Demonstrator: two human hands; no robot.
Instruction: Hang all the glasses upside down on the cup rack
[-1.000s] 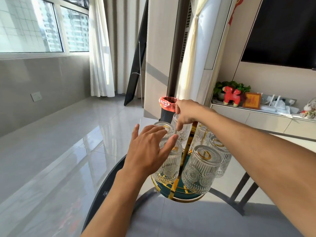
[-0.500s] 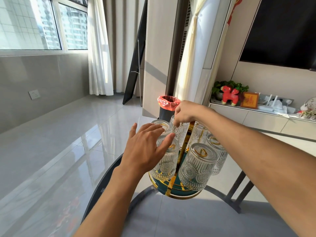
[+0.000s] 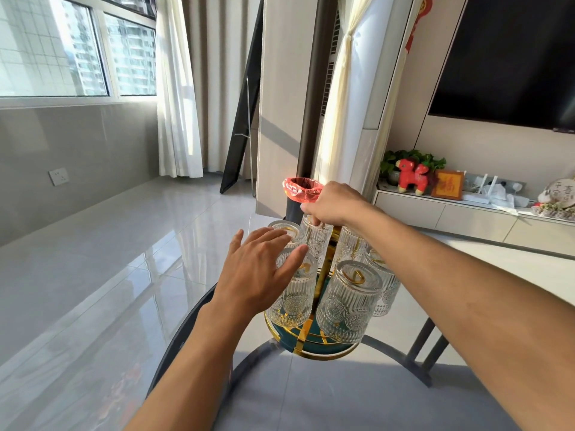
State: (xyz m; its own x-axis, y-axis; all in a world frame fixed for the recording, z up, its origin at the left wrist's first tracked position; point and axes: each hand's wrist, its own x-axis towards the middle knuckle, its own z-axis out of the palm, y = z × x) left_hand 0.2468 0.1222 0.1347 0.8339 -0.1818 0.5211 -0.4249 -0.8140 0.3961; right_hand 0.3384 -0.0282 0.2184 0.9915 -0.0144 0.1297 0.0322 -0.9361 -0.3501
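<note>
A gold cup rack (image 3: 311, 345) with a teal base stands on the glass table (image 3: 342, 399). Several ribbed clear glasses hang on it upside down, among them a near-right glass (image 3: 348, 303) and a near-left glass (image 3: 295, 297). My left hand (image 3: 258, 275) is open, fingers spread, palm against the near-left glass. My right hand (image 3: 334, 203) reaches over the rack's top, fingers closed on the upturned base of the far glass (image 3: 315, 241). The top of the rack's pole is hidden under that hand.
A black bin with a red bag (image 3: 300, 189) stands just behind the rack. A low white cabinet (image 3: 466, 219) with ornaments runs along the right wall under a dark screen. Shiny grey floor lies to the left, beyond the table's rounded edge.
Both hands stay about where they were on the glasses. Only the view has shifted a little.
</note>
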